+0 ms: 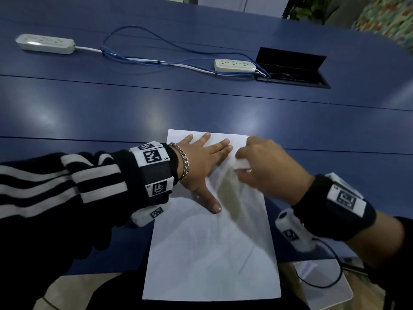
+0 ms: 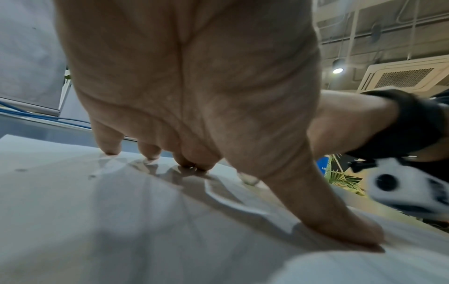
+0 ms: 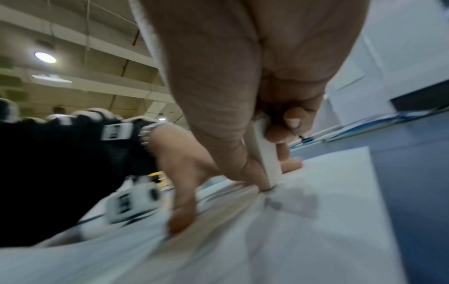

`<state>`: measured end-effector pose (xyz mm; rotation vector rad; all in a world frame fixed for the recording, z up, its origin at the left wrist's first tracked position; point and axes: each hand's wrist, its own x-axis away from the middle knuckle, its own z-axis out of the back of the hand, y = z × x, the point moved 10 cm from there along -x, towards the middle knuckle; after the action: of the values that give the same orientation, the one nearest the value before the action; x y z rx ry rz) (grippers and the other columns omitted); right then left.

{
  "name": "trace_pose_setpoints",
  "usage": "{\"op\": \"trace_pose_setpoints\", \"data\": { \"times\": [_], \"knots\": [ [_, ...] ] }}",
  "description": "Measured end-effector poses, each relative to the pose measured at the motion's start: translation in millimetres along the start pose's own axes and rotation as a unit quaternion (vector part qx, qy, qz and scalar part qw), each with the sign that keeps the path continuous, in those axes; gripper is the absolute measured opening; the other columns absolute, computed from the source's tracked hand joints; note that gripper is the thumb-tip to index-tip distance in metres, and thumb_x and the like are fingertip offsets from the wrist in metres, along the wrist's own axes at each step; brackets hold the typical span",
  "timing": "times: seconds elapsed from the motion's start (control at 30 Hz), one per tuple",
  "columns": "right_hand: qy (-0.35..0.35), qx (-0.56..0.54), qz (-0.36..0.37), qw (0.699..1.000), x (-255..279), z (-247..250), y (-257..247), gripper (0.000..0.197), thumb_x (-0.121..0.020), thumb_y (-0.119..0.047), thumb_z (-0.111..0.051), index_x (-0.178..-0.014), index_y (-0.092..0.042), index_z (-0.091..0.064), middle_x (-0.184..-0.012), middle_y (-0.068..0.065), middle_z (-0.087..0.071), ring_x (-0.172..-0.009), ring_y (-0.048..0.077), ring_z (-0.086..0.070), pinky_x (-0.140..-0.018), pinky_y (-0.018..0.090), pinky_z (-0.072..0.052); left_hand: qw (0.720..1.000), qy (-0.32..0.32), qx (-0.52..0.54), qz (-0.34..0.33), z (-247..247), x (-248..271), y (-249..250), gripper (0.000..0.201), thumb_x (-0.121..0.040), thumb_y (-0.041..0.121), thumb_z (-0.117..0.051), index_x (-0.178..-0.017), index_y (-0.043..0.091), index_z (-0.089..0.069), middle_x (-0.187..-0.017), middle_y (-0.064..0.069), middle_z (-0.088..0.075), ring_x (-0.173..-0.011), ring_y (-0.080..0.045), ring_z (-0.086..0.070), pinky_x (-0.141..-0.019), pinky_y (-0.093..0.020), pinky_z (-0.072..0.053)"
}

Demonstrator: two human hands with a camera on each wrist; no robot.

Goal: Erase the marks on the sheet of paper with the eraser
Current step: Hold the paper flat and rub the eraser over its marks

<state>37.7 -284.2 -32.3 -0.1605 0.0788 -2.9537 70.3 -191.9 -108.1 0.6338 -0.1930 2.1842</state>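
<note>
A white sheet of paper (image 1: 212, 253) lies on the blue table, its near end hanging over the front edge. My left hand (image 1: 201, 162) lies flat on the sheet's upper left part, fingers spread and straight, thumb (image 2: 340, 226) pressed down. My right hand (image 1: 266, 166) pinches a white eraser (image 1: 241, 164) between thumb and fingers. The eraser (image 3: 268, 161) stands on end with its lower tip touching the paper (image 3: 303, 221) near the sheet's upper right. A faint grey pencil stroke (image 1: 245, 261) shows on the lower right of the sheet. The right wrist view is motion-blurred.
Two white power strips (image 1: 45, 43) (image 1: 234, 64) with blue and white cables (image 1: 143, 57) lie across the far side of the blue table (image 1: 89, 113). An open black cable hatch (image 1: 290, 68) sits at the far right. A pale flat object (image 1: 324, 283) rests below the table edge at the right.
</note>
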Motion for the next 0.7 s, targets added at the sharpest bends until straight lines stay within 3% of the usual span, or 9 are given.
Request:
{"op": "trace_pose_setpoints", "data": {
  "times": [0.1,0.17,0.27,0.43,0.53,0.6,0.7],
  "knots": [
    [-0.046,-0.034,0.077,0.995,22.0,-10.8,-34.5,0.018,-0.088,-0.033,-0.061,-0.098,-0.019,-0.067,-0.091,-0.009,-0.038,-0.080,0.015,-0.045,-0.068,0.027,-0.032,1.000,-0.007,-0.005,0.008,1.7,1.3,2.2,0.164,-0.048,0.100,-0.066,-0.163,0.027,0.025,-0.170,0.015,0.028,-0.159,-0.030,0.023,-0.127,-0.058,0.004],
    [-0.048,-0.024,0.049,0.997,11.0,-8.6,-14.2,0.018,-0.086,-0.035,-0.063,-0.094,-0.019,-0.068,-0.087,-0.008,-0.041,-0.082,0.019,-0.051,-0.068,0.028,-0.034,1.000,-0.009,0.001,0.007,1.8,2.4,2.0,0.162,-0.050,0.099,-0.067,-0.162,0.029,0.026,-0.170,0.016,0.029,-0.159,-0.029,0.023,-0.127,-0.058,0.005],
    [0.003,0.003,-0.022,1.000,-3.7,4.3,20.3,0.023,-0.085,-0.032,-0.062,-0.098,-0.015,-0.070,-0.092,-0.001,-0.050,-0.087,0.025,-0.055,-0.069,0.032,-0.037,1.000,-0.013,0.000,0.007,0.5,2.0,0.9,0.160,-0.051,0.100,-0.065,-0.162,0.030,0.026,-0.169,0.017,0.030,-0.159,-0.029,0.024,-0.127,-0.058,0.006],
    [-0.062,-0.019,0.090,0.994,29.3,-13.9,-38.1,0.017,-0.088,-0.030,-0.060,-0.095,-0.017,-0.067,-0.092,-0.003,-0.047,-0.075,0.019,-0.047,-0.066,0.029,-0.036,1.000,-0.011,-0.020,0.014,1.4,1.1,2.2,0.164,-0.046,0.103,-0.063,-0.162,0.028,0.026,-0.170,0.016,0.029,-0.159,-0.030,0.021,-0.128,-0.060,0.004],
    [-0.039,-0.005,0.019,0.999,9.3,-3.9,2.3,0.021,-0.085,-0.034,-0.062,-0.095,-0.016,-0.070,-0.092,-0.002,-0.051,-0.084,0.023,-0.056,-0.072,0.035,-0.046,1.000,-0.016,-0.012,0.010,-0.3,1.0,0.7,0.161,-0.049,0.102,-0.063,-0.161,0.030,0.027,-0.169,0.017,0.030,-0.159,-0.029,0.022,-0.127,-0.060,0.004],
    [-0.016,0.010,-0.023,1.000,2.4,2.3,19.4,0.023,-0.085,-0.031,-0.061,-0.098,-0.014,-0.070,-0.095,0.001,-0.053,-0.089,0.026,-0.057,-0.074,0.036,-0.047,1.000,-0.020,-0.010,0.009,-0.8,1.5,0.2,0.160,-0.050,0.102,-0.063,-0.161,0.030,0.027,-0.168,0.018,0.031,-0.159,-0.029,0.023,-0.127,-0.061,0.004],
    [-0.029,0.012,0.039,0.999,16.4,-6.8,-19.6,0.018,-0.087,-0.027,-0.059,-0.097,-0.014,-0.067,-0.096,-0.002,-0.048,-0.086,0.026,-0.057,-0.068,0.032,-0.038,0.999,-0.024,-0.017,0.014,-0.7,1.7,1.4,0.163,-0.047,0.102,-0.063,-0.161,0.029,0.028,-0.169,0.017,0.031,-0.159,-0.030,0.023,-0.127,-0.062,0.002]
  ]
}}
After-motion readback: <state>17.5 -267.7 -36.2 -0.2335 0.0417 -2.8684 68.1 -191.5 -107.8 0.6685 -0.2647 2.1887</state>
